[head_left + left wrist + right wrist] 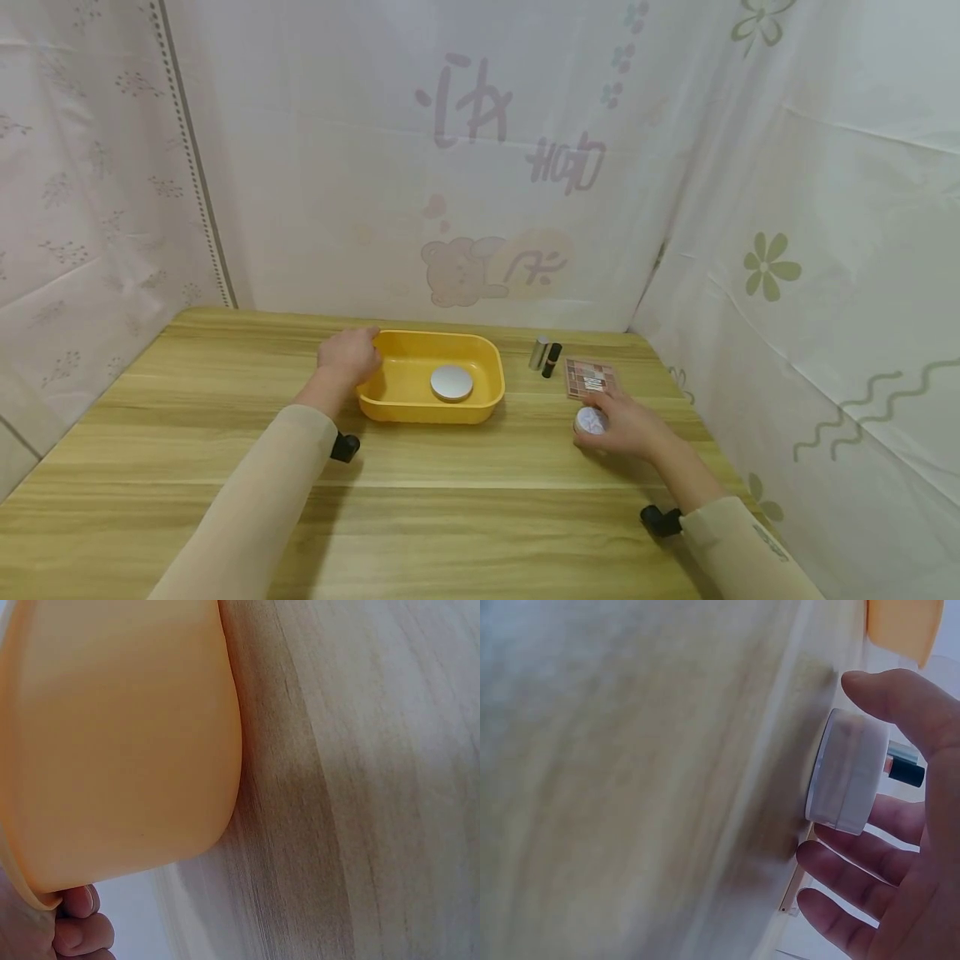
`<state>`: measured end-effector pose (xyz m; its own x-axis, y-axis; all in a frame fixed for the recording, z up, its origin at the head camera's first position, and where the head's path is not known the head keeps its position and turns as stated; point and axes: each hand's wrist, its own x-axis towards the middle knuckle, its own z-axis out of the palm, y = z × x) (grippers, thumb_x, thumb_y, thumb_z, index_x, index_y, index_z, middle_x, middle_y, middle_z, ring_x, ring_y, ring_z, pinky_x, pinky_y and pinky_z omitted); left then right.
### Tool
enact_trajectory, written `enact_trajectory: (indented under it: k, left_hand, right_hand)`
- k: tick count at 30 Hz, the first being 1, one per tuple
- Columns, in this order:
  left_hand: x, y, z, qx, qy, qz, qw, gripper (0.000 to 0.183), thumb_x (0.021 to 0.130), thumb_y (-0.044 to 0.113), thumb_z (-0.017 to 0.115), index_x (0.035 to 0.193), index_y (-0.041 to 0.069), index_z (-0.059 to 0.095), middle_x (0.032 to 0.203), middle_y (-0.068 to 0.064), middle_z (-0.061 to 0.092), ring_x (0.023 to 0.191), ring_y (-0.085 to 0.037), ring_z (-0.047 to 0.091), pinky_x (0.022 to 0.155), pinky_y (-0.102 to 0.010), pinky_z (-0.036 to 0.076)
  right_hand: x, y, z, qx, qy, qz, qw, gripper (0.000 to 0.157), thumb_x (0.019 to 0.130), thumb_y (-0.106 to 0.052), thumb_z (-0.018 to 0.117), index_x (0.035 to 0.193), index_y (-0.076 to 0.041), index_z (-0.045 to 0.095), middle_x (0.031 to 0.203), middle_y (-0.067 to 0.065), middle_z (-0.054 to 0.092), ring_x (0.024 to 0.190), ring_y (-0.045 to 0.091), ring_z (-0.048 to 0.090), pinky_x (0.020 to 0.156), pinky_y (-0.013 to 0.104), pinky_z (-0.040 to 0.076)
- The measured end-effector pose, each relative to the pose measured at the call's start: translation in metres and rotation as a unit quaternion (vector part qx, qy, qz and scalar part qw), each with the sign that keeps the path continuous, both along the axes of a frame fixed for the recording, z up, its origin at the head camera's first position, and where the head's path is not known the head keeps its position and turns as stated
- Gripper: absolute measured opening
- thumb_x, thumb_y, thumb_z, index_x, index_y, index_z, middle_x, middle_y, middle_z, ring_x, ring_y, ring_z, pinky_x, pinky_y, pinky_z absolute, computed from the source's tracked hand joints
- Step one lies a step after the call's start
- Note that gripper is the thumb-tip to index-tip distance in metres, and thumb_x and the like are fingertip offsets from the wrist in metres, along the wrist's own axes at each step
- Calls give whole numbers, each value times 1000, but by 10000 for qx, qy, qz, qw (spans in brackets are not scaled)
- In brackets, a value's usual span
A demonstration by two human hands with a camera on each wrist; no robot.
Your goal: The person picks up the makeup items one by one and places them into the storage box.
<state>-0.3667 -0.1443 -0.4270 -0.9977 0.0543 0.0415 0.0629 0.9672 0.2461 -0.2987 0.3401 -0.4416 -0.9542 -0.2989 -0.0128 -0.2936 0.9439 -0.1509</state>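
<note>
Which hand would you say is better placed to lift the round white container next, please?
Probably the right hand: it is curved around the round white container, whereas the left hand grips the yellow tub, farther from that container.

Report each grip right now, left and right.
Left grip: closed, holding the yellow basin by its rim.
Right grip: at the round jar; open or closed cannot be told.

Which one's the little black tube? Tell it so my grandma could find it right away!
Find the yellow box on the wooden table, then look to its right. Between the box and the flat makeup palette, a silver tube and the black tube sit side by side. Yours is the one nearer the palette: black, not pale like its neighbour.
</note>
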Motion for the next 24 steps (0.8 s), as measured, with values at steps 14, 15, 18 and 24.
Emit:
enact_trajectory:
  k: [14,15,18,24]
  left_hand:
    - [0,0,0,-27,-5,10,10000,56,98,21,45,153,22,47,135,-19,65,86,-34,64,60,-47,53]
    - [0,0,0,-18,-7,16,10000,56,97,21,45,153,22,47,135,-19,65,85,-33,63,59,-46,52]
    - [0,1,0,7,-20,50,10000,56,97,21,46,153,22,48,135,-20,65,83,-33,62,58,-44,51]
    - [0,0,-1,-22,-22,84,10000,56,98,22,45,153,23,47,136,-20,64,86,-34,63,59,-46,51]
  right_hand:
    - [3,3,-3,-129,-29,33,9999,78,81,-59,77,140,-12,58,133,16,61,99,23,61,80,43,53]
    - [2,3,-3,-143,-29,47,9999,77,81,-58,77,139,-12,59,132,15,61,100,22,61,81,43,53]
    - [1,3,-4,-199,-35,83,9998,73,82,-56,77,137,-10,60,129,13,63,99,21,61,81,42,53]
    - [0,1,-3,-245,0,181,9995,68,82,-51,79,133,-8,61,124,11,65,97,20,61,80,40,52]
